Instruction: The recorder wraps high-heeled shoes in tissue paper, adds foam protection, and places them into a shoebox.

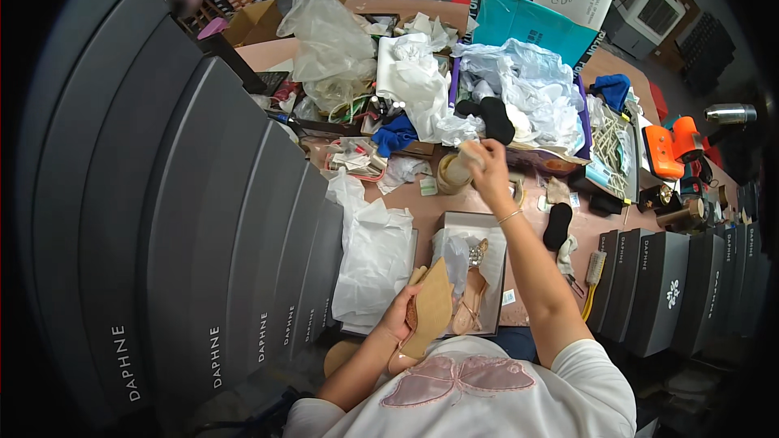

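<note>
Tending a shoe [432, 308] seems underway: it is held by left fingers [402, 303], a pale item [468, 153] by right fingers [488, 161]; steadiness seems needed next.

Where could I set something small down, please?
Bare table shows in a strip between the white paper and open box, and right of that box, by a label, beneath the right forearm. The far side is crowded with a plastic bag, tissue and a purple bin.

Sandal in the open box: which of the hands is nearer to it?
Left. The left hand holds another shoe left of the sandal; the right hand is farther, beyond the far edge of the open box.
</note>
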Motion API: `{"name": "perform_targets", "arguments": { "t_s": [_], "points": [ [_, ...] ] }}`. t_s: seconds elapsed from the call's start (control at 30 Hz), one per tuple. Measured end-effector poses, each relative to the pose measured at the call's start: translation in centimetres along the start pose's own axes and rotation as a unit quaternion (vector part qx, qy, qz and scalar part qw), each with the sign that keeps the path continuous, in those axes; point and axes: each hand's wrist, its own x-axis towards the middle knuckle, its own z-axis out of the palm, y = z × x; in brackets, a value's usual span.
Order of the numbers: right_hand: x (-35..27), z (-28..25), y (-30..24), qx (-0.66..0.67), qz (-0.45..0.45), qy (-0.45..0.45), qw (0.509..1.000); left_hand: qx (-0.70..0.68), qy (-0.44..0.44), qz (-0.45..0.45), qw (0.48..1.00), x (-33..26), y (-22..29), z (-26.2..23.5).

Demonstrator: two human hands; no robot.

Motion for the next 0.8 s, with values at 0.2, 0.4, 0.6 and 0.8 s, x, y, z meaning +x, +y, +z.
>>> {"name": "perform_targets", "arguments": {
  "t_s": [0.2, 0.4, 0.6, 0.8],
  "points": [
    [-8.1, -8.2, -3.2, 0.07, 0.194, -0.101, 0.973, -0.034, 0.0, 0.013, 0.999, -0.1, -0.9, 0.4],
    [-19.5, -10.1, -15.3, 0.056, -0.025, -0.18, 0.982, -0.034, -0.027, -0.034, 0.998, 1.0, -1.6, 1.4],
    [-18.9, -8.5, -12.7, -0.034, 0.043, -0.128, 0.99, 0.074, -0.015, 0.005, 0.997, 0.0, -4.1, 2.1],
    [-19.4, -8.5, -10.8, -0.013, 0.061, -0.152, 0.986, 0.125, -0.014, 0.013, 0.992, -0.6, -4.7, 3.0]
  ]
}}
